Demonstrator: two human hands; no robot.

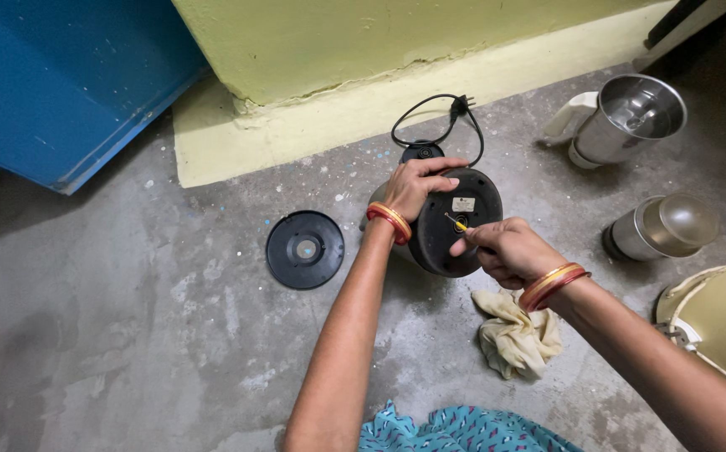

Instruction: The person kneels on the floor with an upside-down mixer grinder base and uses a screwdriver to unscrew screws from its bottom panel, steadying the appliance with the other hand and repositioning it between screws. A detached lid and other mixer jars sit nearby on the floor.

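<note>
Item: mixer base (451,222), tipped on its side on the grey concrete floor (128,335), its round black underside facing the camera; centre of scene, near the yellow wall (379,50).

Left hand (420,186): fingers curled over the top edge of the base, gripping it. Red and gold bangles at the wrist.

Right hand (509,249): fingers pressed together, pinching a screwdriver (458,224) with a yellow handle; its tip meets the middle of the underside. Bangles at this wrist too.

Cord (438,125): black, looped on the floor just beyond the base, plug at the far end.

Disc (305,249): black, round, flat on the floor left of the base, apart from it.

Cloth (515,335): pale, crumpled, on the floor near the right forearm.

Steel jar (626,117): open, with white handle, far right.

Second jar (662,226): on its side with a clear domed lid, right.

Cream housing (718,322): partly in view at the right edge.

Blue panel (61,84): far left.
</note>
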